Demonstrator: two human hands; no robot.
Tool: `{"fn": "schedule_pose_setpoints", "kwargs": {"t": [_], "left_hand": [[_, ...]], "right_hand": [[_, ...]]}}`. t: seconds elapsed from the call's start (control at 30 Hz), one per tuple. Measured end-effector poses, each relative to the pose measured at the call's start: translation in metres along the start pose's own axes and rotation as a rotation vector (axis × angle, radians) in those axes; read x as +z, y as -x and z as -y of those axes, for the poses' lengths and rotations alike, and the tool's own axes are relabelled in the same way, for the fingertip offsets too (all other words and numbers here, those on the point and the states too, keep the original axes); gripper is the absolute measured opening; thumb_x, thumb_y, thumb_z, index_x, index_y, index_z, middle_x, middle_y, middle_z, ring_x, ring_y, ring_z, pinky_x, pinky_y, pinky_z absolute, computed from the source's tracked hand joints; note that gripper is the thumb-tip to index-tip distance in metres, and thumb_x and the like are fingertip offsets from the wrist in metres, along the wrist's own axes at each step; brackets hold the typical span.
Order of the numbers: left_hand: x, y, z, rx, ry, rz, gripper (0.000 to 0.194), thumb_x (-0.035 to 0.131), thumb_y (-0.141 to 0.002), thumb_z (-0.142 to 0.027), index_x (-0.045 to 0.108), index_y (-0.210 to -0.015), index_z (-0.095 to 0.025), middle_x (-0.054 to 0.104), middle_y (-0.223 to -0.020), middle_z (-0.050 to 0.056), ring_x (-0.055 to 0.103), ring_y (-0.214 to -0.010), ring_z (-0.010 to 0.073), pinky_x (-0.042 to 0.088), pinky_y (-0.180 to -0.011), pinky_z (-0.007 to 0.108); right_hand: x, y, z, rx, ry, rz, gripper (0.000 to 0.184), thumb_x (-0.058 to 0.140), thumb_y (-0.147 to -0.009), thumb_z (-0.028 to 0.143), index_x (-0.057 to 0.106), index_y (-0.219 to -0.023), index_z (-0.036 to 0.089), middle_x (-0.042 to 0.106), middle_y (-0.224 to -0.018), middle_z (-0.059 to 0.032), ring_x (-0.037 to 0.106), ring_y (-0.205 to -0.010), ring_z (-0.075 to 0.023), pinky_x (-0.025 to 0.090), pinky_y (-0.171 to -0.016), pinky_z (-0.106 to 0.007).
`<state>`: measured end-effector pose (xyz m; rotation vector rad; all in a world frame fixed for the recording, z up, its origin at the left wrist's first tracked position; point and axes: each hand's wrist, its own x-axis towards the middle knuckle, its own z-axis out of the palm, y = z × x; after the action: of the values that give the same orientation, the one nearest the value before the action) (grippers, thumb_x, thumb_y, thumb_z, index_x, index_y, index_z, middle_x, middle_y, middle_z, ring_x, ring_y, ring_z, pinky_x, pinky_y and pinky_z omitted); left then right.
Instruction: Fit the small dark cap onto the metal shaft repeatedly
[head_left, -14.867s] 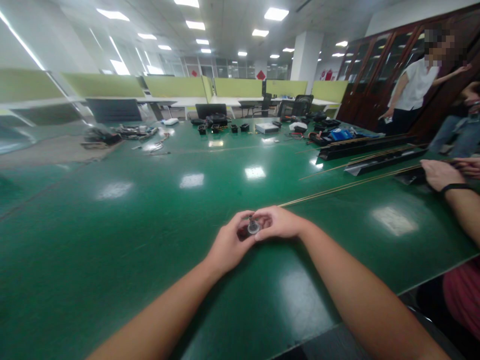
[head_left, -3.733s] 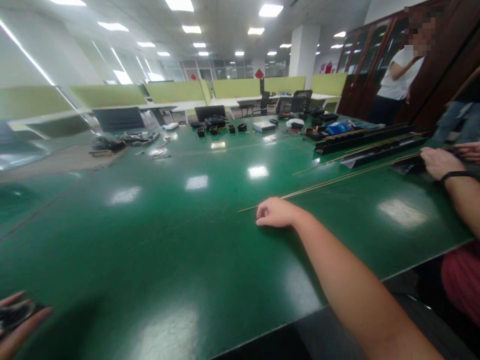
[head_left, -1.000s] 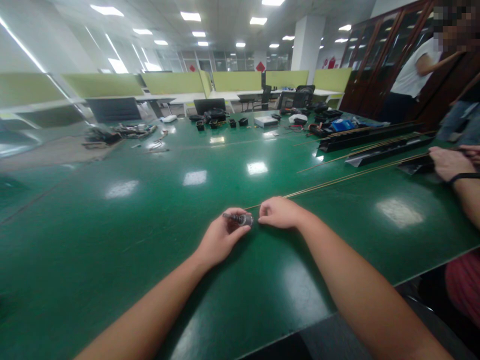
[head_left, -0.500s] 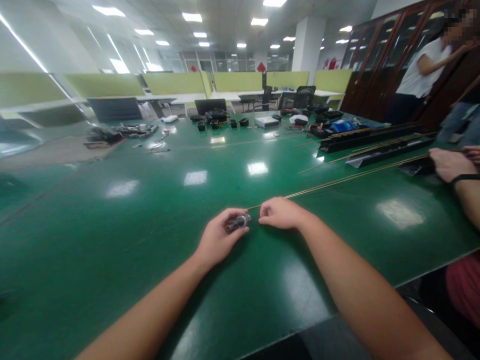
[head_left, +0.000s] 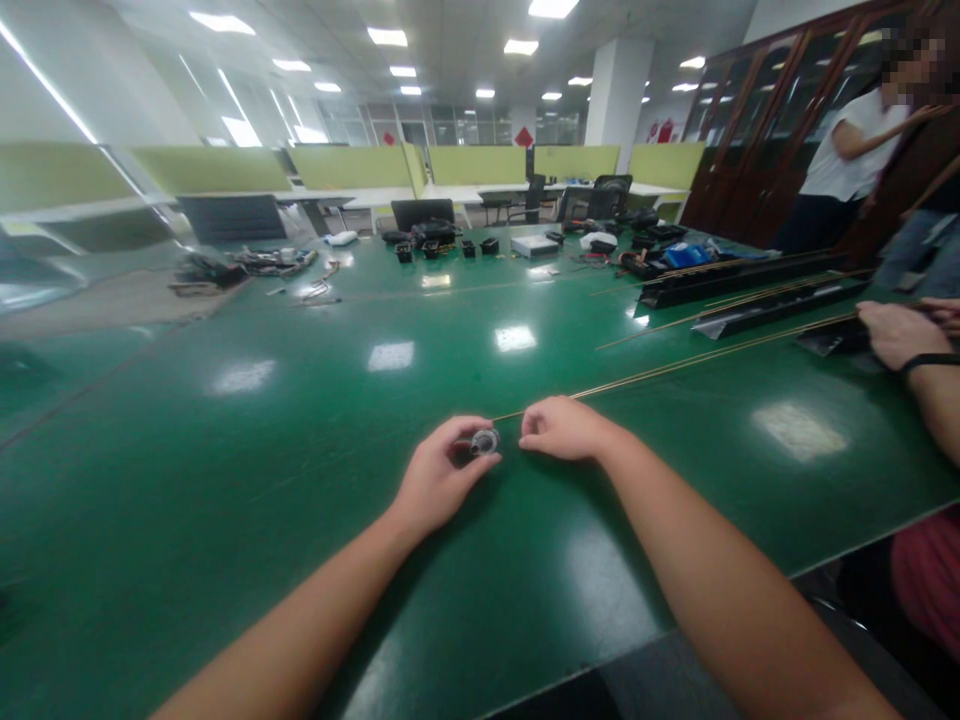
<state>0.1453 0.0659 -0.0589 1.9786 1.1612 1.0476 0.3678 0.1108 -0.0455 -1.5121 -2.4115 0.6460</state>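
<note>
My left hand is closed around a small round metal fitting, held between thumb and fingers just above the table. The fitting is silver with a dark centre, and its ring-shaped end faces me. Just to its right, my right hand has its fingers curled and pinched together; whatever is inside them, if anything, is hidden. Thin brass-coloured rods run from the right, pass behind my right hand, and one tip reaches close to my left fingertips. Whether my right hand touches them I cannot tell.
A co-worker's hand rests at a black metal channel on the right. More black channels with rods lie behind it. Small black parts, a white box and cables line the far side of the green table. A person stands back right.
The metal fitting has turned in my left hand, from lying lengthwise to showing its round end. My hands have hardly moved otherwise.
</note>
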Motion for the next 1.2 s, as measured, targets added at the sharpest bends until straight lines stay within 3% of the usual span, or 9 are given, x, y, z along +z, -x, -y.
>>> {"fn": "schedule_pose_setpoints", "kwargs": {"t": [0.33, 0.6, 1.0, 1.2], "left_hand": [[-0.014, 0.000, 0.010, 0.047, -0.144, -0.022, 0.032, 0.075, -0.078, -0.039, 0.067, -0.103, -0.021, 0.068, -0.099, 0.004, 0.064, -0.088, 0.0179, 0.053, -0.081, 0.032], [-0.014, 0.001, 0.011, 0.047, -0.168, -0.012, 0.030, 0.075, -0.078, -0.041, 0.070, -0.099, -0.020, 0.067, -0.095, 0.005, 0.063, -0.084, 0.0181, 0.053, -0.073, 0.029], [-0.013, 0.001, 0.008, 0.084, -0.293, -0.048, 0.025, 0.074, -0.076, -0.031, 0.073, -0.100, -0.025, 0.064, -0.093, 0.003, 0.061, -0.085, 0.0182, 0.051, -0.077, 0.030], [-0.011, 0.000, 0.011, 0.082, -0.318, -0.040, 0.027, 0.075, -0.075, -0.031, 0.073, -0.102, -0.025, 0.064, -0.097, 0.004, 0.062, -0.089, 0.0190, 0.051, -0.082, 0.032]], "right_hand": [[0.000, 0.004, 0.006, -0.020, 0.027, -0.007, 0.017, 0.067, -0.080, 0.038, 0.073, -0.085, 0.022, 0.073, -0.080, -0.0004, 0.061, -0.066, -0.0132, 0.037, -0.057, -0.023], [0.002, 0.005, 0.010, -0.021, -0.010, -0.005, 0.016, 0.067, -0.080, 0.034, 0.073, -0.086, 0.021, 0.071, -0.075, 0.0003, 0.060, -0.063, -0.0125, 0.036, -0.055, -0.022], [0.012, 0.009, 0.013, -0.168, -0.229, -0.095, 0.021, 0.066, -0.075, 0.019, 0.070, -0.096, 0.018, 0.068, -0.073, 0.0014, 0.060, -0.062, -0.0108, 0.041, -0.059, -0.020], [0.012, 0.010, 0.021, -0.276, -0.196, -0.137, 0.025, 0.069, -0.073, 0.019, 0.071, -0.098, 0.019, 0.071, -0.087, -0.0016, 0.062, -0.076, -0.0140, 0.044, -0.070, -0.023]]}}
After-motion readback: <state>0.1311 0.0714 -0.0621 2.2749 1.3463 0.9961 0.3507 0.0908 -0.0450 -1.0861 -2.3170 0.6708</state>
